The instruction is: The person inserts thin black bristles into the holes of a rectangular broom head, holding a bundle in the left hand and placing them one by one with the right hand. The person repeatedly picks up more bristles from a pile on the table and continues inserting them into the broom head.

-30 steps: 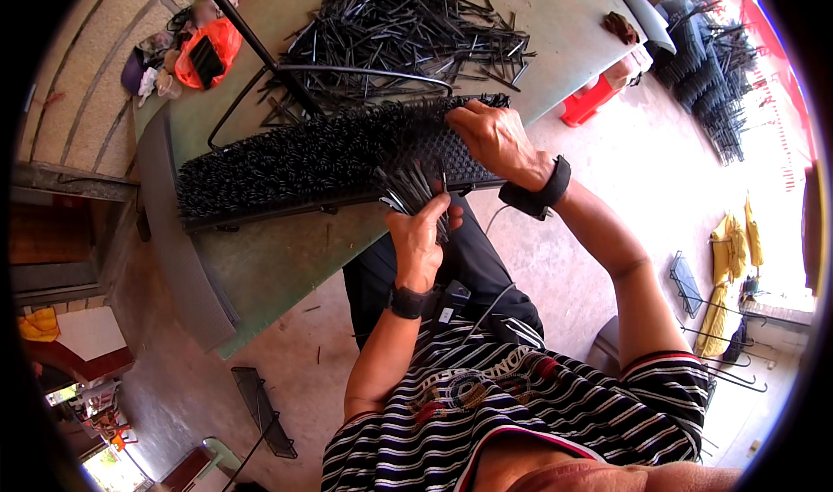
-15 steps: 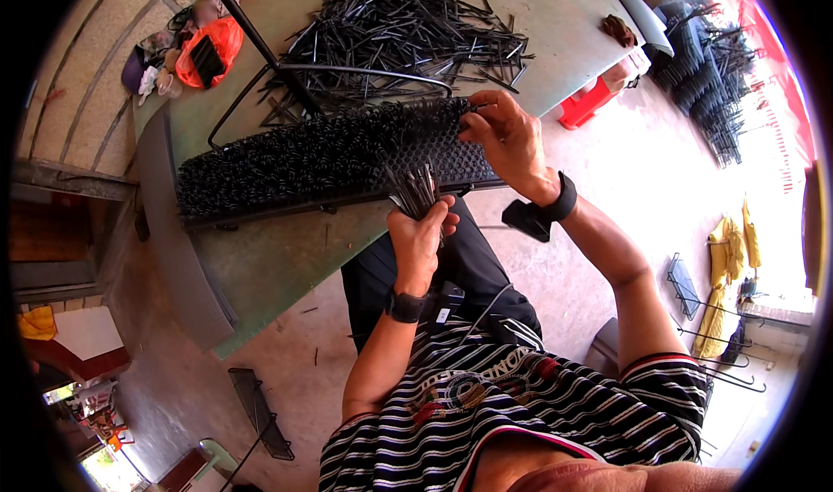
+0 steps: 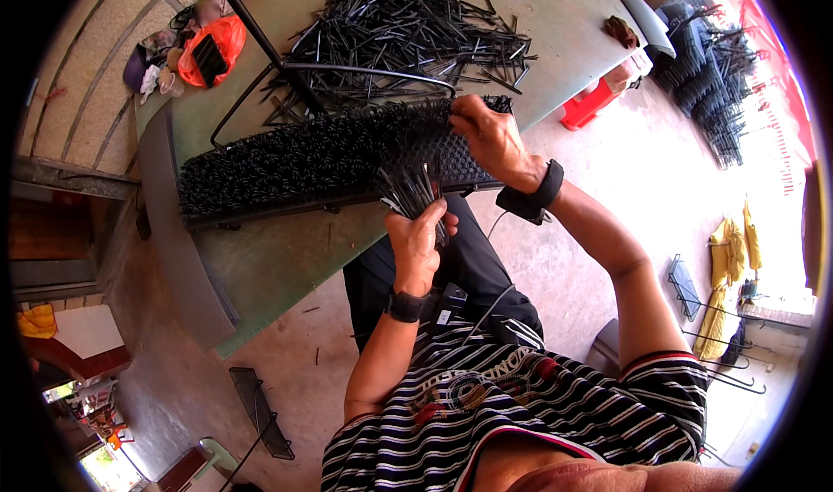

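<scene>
A long black brush panel (image 3: pixel 286 167) lies across the table, densely filled with looped tufts on its left and middle. Toward its right, bare holes (image 3: pixel 447 158) show in the panel, with a band of tufts along the far edge. My left hand (image 3: pixel 416 240) is closed round a fanned bundle of thin black strips (image 3: pixel 412 188), just in front of the panel. Over the panel's right part, my right hand (image 3: pixel 495 141) has its fingertips pinched together at the tufts. Whatever lies between those fingertips is too small to make out.
A heap of loose black strips (image 3: pixel 408 32) covers the table (image 3: pixel 295 284) beyond the panel. A black metal rod frame (image 3: pixel 269 54) rises behind the panel. An orange bag (image 3: pixel 213 49) lies at the far left, a red stool (image 3: pixel 590 106) at the right.
My right hand has moved slightly left and nearer along the panel, uncovering the tufts at its right end. My left hand keeps its bundle in nearly the same place.
</scene>
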`<action>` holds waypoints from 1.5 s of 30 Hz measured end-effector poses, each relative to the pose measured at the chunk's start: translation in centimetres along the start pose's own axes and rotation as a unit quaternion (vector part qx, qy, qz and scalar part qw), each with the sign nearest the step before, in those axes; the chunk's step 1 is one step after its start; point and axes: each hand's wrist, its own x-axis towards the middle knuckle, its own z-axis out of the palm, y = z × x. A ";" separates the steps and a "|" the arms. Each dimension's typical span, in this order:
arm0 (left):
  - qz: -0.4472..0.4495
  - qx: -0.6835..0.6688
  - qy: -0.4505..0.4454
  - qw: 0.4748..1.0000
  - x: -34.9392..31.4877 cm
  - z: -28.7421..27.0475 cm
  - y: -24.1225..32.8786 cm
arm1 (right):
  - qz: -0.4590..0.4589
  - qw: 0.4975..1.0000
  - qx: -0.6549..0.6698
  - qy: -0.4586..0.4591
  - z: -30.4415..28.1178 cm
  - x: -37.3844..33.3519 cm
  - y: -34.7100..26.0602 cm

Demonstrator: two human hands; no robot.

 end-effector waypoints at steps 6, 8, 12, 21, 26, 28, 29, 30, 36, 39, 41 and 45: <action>-0.004 -0.019 -0.003 1.000 0.0 0.1 0.2 | -0.017 0.995 -0.093 -0.017 -0.5 0.3 -0.6; -0.011 -0.019 -0.006 1.000 0.1 0.1 0.2 | 0.091 0.994 -0.004 -0.060 -1.3 0.3 -2.1; -0.013 -0.029 -0.025 0.999 0.2 0.0 -0.3 | 0.305 0.915 0.197 -0.175 -1.7 -0.4 -3.1; -0.024 -0.047 0.006 0.999 0.1 -0.2 -0.6 | 0.095 0.985 0.120 0.083 -0.4 -0.2 -2.6; -0.038 -0.060 0.020 0.997 0.3 -0.3 -0.6 | 0.032 0.993 0.088 0.072 0.6 -0.1 -1.3; -0.060 -0.081 0.038 0.994 0.4 -0.2 -0.5 | 0.013 0.996 0.066 0.055 0.6 0.0 -1.2; -0.059 -0.091 0.038 0.993 0.4 -0.2 -0.5 | 0.007 0.996 0.064 0.054 0.8 0.0 -1.2; -0.059 -0.102 0.038 0.992 0.5 -0.2 -0.6 | 0.000 0.997 0.062 0.054 1.0 0.0 -1.1; -0.058 -0.131 0.027 0.989 0.6 -0.3 -0.7 | -0.048 0.994 -0.088 -0.035 0.5 0.6 -0.7; -0.056 -0.134 0.023 0.989 0.5 -0.2 -0.4 | 0.018 0.999 -0.042 -0.006 -0.3 0.8 -2.1; -0.049 -0.127 0.016 0.990 0.5 0.0 -0.2 | 0.134 0.982 0.061 -0.118 -1.1 0.3 -3.2; -0.035 -0.105 -0.005 0.994 0.4 0.7 -0.5 | 0.300 0.909 0.232 -0.171 -2.1 -1.3 -3.1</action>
